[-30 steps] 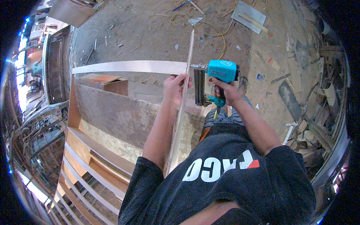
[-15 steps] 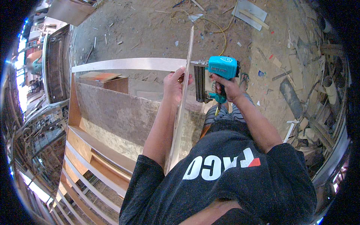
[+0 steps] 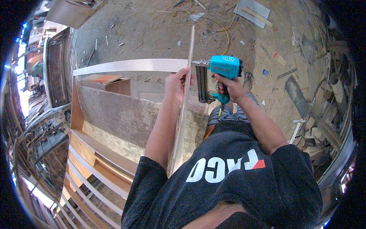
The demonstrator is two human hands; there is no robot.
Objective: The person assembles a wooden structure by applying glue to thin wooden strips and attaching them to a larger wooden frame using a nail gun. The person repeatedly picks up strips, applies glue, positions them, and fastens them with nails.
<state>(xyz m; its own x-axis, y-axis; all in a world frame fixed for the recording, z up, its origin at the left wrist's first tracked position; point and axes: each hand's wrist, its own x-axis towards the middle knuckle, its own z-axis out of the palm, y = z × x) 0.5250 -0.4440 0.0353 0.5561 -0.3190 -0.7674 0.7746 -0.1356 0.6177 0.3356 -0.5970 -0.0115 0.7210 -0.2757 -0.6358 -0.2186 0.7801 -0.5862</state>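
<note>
A teal and black pneumatic nail gun (image 3: 225,65) is gripped by its handle in my right hand (image 3: 233,88). Its nose points left and meets, or nearly meets, the upright edge of a long narrow wooden board (image 3: 184,107). From the other side, my left hand (image 3: 175,84) closes round that board, thumb up near the corner and fingertips showing past the edge. A pale wooden slat (image 3: 129,65) runs left from this corner, its end against the board just above my thumb. Whether the nose touches the wood I cannot tell.
Left of me stands the wooden frame, with a large panel (image 3: 118,107) inside and several slats (image 3: 91,191) lower down. A yellow air hose (image 3: 225,34) lies on the dirt floor ahead. Scrap wood (image 3: 316,122) is heaped at the right; a white sheet (image 3: 253,13) lies far off.
Both hands, the nail gun and the board hold nearly the same place. The whole view has shifted very slightly; nothing was taken up or let go.
</note>
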